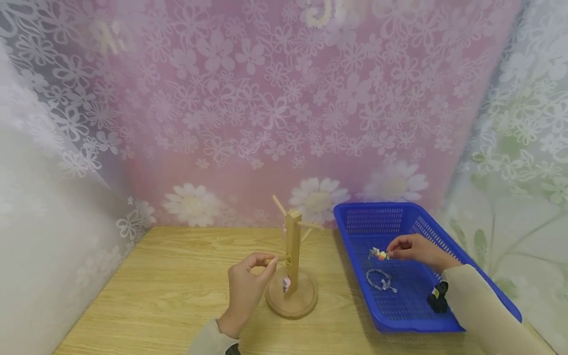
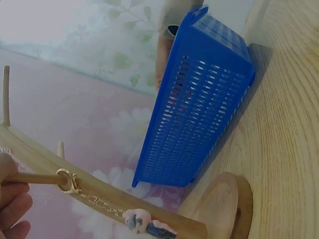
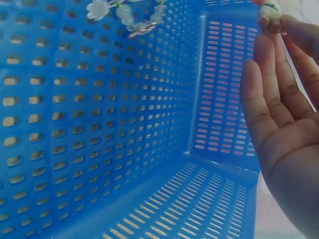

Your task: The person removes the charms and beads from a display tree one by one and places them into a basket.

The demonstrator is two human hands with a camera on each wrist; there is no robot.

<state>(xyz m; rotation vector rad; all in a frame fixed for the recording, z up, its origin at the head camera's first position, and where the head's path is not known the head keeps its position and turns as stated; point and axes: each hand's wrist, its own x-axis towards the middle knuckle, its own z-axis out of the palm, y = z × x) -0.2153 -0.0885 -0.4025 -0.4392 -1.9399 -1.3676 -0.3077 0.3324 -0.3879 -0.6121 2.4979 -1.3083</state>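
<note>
My left hand (image 1: 248,283) pinches one peg (image 2: 37,178) of a wooden stand (image 1: 293,241) with a round base. From that peg hangs a keychain (image 2: 137,219), its gold ring looped round the wood and a small pink-and-grey figure at its lower end. Over the blue basket (image 1: 355,276), my right hand (image 1: 417,250) pinches a small colourful figure charm (image 1: 380,254) between thumb and fingertips. In the right wrist view, only the lower part of this charm (image 3: 270,12) shows at the top edge. A pale beaded bracelet (image 1: 377,280) with a charm lies on the basket floor.
Other pegs stick out near the top of the stand, and something pink (image 1: 284,230) hangs beside its upper left side. The basket stands right of the stand on the wooden table (image 1: 177,296). Behind rises a pink flowered backdrop (image 1: 275,108).
</note>
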